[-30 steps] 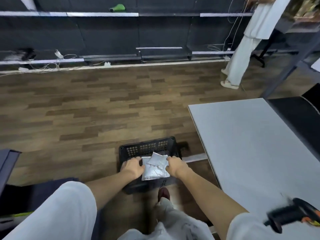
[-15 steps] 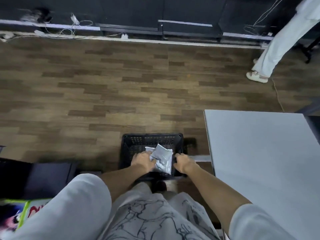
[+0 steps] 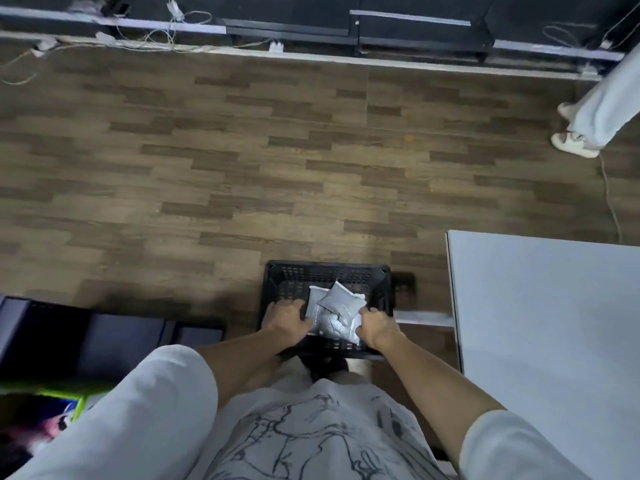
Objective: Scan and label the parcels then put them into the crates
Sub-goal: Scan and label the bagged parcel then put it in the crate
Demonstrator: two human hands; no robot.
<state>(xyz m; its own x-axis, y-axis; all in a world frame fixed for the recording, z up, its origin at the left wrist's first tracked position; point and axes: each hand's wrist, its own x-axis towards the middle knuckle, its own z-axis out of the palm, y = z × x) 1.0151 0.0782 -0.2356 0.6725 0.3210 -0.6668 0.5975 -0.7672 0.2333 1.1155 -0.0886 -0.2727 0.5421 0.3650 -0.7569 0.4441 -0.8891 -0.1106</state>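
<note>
A black plastic crate [image 3: 294, 273] stands on the wooden floor straight below me, left of the table. Inside it lie silver-grey parcels [image 3: 341, 301], one stacked crosswise on another. My left hand [image 3: 285, 320] grips the crate's left rim with curled fingers. My right hand [image 3: 375, 323] grips the crate's right rim next to the parcels. Both arms reach straight down to it. The near wall of the crate is partly hidden by my hands.
A white table [image 3: 547, 323] fills the right side, its left edge close to the crate. A dark unit [image 3: 86, 332] sits at the left. Another person's legs and shoes [image 3: 585, 133] stand at the far right. Cables [image 3: 166, 32] run along the back wall.
My head has tilted further down, so the crate sits lower in view and the scanner on the table has left the frame. Both hands stay on the crate's rims.
</note>
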